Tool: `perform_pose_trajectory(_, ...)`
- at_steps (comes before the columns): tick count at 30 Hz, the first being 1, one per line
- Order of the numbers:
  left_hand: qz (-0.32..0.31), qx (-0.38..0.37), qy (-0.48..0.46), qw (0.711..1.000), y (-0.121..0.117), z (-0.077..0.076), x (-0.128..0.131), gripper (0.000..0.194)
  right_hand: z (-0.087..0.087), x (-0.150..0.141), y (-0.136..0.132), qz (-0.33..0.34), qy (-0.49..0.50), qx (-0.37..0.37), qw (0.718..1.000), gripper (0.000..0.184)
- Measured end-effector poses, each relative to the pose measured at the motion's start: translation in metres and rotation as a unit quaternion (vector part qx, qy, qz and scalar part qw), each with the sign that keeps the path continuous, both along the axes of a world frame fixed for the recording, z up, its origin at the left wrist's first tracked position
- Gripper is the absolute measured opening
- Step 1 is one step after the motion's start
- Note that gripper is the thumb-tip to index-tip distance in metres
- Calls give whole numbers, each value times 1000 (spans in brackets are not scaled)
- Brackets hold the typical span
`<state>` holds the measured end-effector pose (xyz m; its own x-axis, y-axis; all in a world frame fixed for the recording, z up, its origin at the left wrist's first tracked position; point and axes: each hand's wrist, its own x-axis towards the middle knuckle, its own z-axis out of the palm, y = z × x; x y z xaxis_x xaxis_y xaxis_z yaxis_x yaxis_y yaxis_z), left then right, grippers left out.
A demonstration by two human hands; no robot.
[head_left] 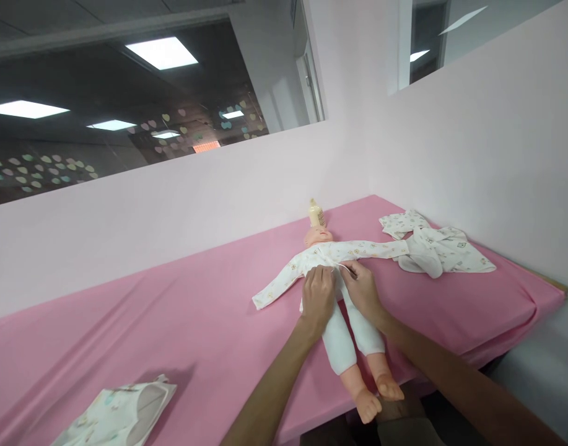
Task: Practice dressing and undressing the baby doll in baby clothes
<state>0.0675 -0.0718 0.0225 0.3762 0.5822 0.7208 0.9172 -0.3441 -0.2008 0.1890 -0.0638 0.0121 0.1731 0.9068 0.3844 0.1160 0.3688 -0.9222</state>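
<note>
Both hands rest on a baby doll [339, 297] lying face-up on the pink table [172, 322]: left hand [318, 293] curled flat on its belly, right hand [362, 288] pinching a white tie [343, 267] of its printed top [332, 255], a bottle [316, 213] just beyond the doll's head.

The doll [339, 297] lies on its back on the table [172, 322], feet at the near edge. Behind its head stands a bottle [316, 214]. Right of the doll lies a heap of clothes [432, 248]; far left, at the near edge, a folded garment [119, 415].
</note>
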Motion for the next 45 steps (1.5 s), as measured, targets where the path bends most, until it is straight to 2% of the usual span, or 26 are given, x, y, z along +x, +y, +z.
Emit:
perform_pose_trajectory(8, -38, 23, -28, 999, -1, -1, 1, 15, 3, -1, -1, 28, 14, -13, 999, 22)
perform_pose_trajectory(18, -30, -86, -119, 989, 0, -2, 0, 17, -4, -3, 1, 37, -22, 58, 997, 17)
perform_pose_trajectory(22, -37, -178, -206, 961, 0, 2, -2, 10, -6, -3, 2, 44, -43, 75, 995, 21)
perform_pose_trajectory(26, -58, -221, -283, 931, 0, 10, -2, 9, -6, -2, 1, 38, -72, 89, 993, 26)
perform_pose_trajectory(32, -128, -296, -409, 854, 5, 22, -6, 21, -6, -1, 0, 46, -137, 129, 981, 31)
perform_pose_trajectory(35, -139, -305, -435, 835, 7, 23, -7, 25, -5, -2, -1, 40, -141, 126, 981, 30)
perform_pose_trajectory(39, -137, -297, -455, 828, 6, 22, -4, 25, -4, -3, -2, 16, -131, 93, 987, 34)
perform_pose_trajectory(42, -140, -292, -476, 817, 6, 20, -1, 23, -5, -4, -2, 15, -164, 113, 980, 32)
perform_pose_trajectory(45, -147, -293, -520, 788, 8, 18, -1, 23, -7, -4, -1, 5, -183, 134, 974, 28)
